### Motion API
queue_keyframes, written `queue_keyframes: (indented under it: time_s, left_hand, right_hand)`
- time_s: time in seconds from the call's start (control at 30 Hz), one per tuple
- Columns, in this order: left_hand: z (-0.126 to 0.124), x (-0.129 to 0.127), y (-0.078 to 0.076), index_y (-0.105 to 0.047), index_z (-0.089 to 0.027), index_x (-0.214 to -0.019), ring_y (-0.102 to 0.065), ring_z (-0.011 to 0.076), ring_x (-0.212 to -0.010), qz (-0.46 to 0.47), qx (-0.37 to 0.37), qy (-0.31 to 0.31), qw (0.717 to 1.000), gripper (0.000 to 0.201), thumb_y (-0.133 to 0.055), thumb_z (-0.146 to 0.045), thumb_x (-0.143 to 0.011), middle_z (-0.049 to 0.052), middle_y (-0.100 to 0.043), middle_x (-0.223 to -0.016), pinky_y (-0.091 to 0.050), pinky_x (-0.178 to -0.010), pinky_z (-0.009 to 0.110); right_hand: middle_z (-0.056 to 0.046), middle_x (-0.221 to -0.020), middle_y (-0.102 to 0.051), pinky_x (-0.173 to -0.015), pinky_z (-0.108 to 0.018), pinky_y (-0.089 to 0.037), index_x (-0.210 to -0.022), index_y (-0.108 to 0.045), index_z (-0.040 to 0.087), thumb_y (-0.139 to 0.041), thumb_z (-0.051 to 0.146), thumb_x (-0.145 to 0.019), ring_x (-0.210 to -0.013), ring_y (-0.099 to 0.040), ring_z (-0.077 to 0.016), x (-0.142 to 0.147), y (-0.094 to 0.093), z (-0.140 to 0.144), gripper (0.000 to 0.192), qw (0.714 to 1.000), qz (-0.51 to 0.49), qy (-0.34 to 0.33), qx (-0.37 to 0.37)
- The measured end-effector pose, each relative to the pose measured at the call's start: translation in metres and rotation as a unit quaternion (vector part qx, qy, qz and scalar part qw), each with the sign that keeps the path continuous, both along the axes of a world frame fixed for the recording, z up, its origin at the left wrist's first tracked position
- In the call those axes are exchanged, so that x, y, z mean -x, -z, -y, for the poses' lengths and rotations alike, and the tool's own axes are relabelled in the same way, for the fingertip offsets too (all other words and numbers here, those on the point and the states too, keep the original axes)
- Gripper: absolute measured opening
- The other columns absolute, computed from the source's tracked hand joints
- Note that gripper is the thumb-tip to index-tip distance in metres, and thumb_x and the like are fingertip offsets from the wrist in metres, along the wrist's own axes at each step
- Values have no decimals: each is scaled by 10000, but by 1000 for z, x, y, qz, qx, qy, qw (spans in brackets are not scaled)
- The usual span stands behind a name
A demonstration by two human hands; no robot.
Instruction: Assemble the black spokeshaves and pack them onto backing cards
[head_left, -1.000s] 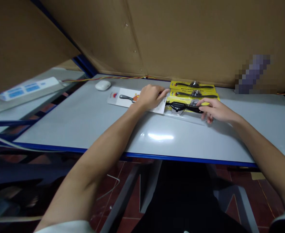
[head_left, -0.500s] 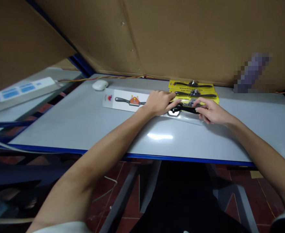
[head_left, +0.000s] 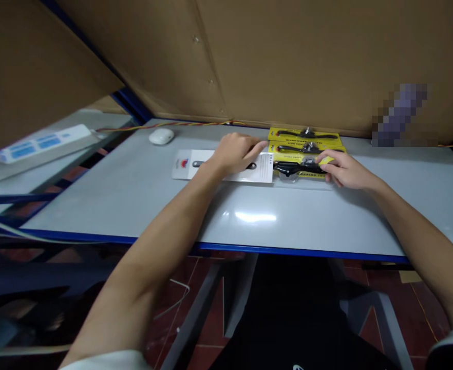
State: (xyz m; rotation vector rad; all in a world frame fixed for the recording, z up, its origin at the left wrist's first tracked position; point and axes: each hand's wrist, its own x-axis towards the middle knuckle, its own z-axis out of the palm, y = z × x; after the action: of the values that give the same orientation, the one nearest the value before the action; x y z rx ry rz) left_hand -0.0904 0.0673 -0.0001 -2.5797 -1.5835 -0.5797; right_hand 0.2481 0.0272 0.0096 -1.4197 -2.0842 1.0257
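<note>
My left hand (head_left: 232, 153) lies over a white-carded packaged spokeshave (head_left: 265, 169), its thumb stretched out to the right and its fingers partly hidden. Only the grey ends of that tool show on either side of the hand. My right hand (head_left: 345, 169) pinches the right end of a yellow-carded packaged spokeshave (head_left: 294, 168) with a black body. Its left end meets the right edge of the white card. Directly behind lie two more yellow-carded spokeshaves, the middle pack (head_left: 311, 147) and the rear pack (head_left: 307, 133), lined up one behind another.
A white earbud-case-like object (head_left: 161, 136) sits at the table's back left. Red and yellow wires (head_left: 188, 123) run along the brown board (head_left: 288, 67) behind. On a side surface at left is a white power strip (head_left: 45, 144). A blue rim (head_left: 249, 248) edges the grey table (head_left: 165, 216).
My left hand has moved left, away from the black spokeshave, and now covers the middle of the white card. The white pack has shifted slightly right. My right hand has moved slightly right.
</note>
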Motion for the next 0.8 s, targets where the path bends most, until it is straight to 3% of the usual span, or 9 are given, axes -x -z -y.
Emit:
queue_keyframes:
  time_s: [0.33,0.63,0.8]
  left_hand:
    - [-1,-6,9,-626,-236,-772,-570,248,-695,29,20,23,999,490,-355,-523,-1062,106,-689,-760,-308,-682,389]
    - [1,-12,15,-663,-225,-773,-569,257,-685,6,21,-2,1000,565,-326,-561,-1079,119,-705,-776,-264,-652,386]
    - [3,-17,14,-672,-210,-765,-586,251,-689,-4,14,-16,1000,605,-312,-570,-1092,129,-733,-806,-267,-634,384]
  right_hand:
    - [63,-606,-623,-442,-260,-442,-1124,-601,252,-624,283,-1056,-429,-562,-146,-5,3,-3,79,999,-43,10,22]
    - [69,-610,-611,-438,-252,-469,-1120,-589,256,-604,248,-1064,-437,-576,-140,-6,0,-2,58,999,-41,4,20]
    - [66,-615,-598,-419,-241,-487,-1121,-578,259,-643,323,-1074,-430,-588,-133,-6,-1,-1,103,998,-57,-4,37]
